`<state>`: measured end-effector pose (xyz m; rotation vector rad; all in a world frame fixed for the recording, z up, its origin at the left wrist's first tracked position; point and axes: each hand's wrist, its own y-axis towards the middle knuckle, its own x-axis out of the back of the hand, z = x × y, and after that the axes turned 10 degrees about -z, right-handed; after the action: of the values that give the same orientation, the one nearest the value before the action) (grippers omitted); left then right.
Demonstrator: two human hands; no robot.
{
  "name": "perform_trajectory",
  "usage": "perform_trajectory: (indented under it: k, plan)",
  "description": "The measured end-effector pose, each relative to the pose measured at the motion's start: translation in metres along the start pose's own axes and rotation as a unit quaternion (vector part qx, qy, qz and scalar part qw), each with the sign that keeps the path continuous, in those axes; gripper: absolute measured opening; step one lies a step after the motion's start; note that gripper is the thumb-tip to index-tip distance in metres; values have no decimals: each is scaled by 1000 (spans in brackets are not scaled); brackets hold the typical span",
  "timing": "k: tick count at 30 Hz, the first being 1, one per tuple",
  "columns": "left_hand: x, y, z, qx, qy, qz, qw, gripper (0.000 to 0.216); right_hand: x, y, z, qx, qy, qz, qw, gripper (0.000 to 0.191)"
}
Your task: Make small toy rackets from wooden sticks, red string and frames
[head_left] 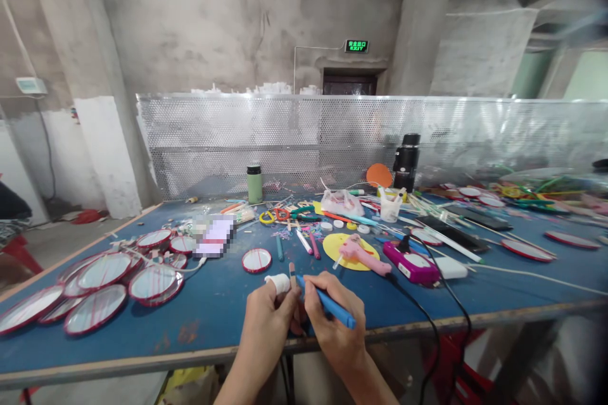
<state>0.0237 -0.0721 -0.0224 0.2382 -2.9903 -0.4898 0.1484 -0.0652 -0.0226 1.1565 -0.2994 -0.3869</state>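
Near the table's front edge, my left hand point(266, 319) pinches a wooden craft stick point(292, 272) that stands up from its fingers and bears a dark band. A white wrap point(280, 282) covers one of that hand's fingers. Close beside it, my right hand point(336, 324) grips a blue marker pen point(338, 310) like a writing tool, its tip near the stick; whether they touch I cannot tell. Just beyond lie a small round red-rimmed disc point(256, 260), a teal marker point(280, 249), a white one point(304, 242) and a pink one point(314, 245).
Several red-rimmed discs point(95, 310) pile up on the left of the blue table point(213, 316). A pink glue gun point(363, 256) rests on a yellow disc point(332, 247), its black cord running off the front edge. Behind stand a green bottle point(254, 186) and a black flask point(407, 164).
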Motion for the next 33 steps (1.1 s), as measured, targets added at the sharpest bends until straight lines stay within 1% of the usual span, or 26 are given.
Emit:
perform_trajectory:
  k: [5, 25, 30, 33]
  plan:
    - [0, 1, -2, -3, 7, -7, 1000, 37, 1, -1, 1, 12, -1, 1, 1000, 14]
    - [0, -1, 2, -21, 30, -18, 999, 34, -1, -2, 1, 6, 18, 33, 999, 12]
    - [0, -1, 2, -9, 20, -12, 1000, 36, -1, -2, 1, 5, 15, 21, 1000, 13]
    - [0, 0, 3, -19, 25, -13, 999, 36, 0, -1, 1, 5, 14, 25, 1000, 13]
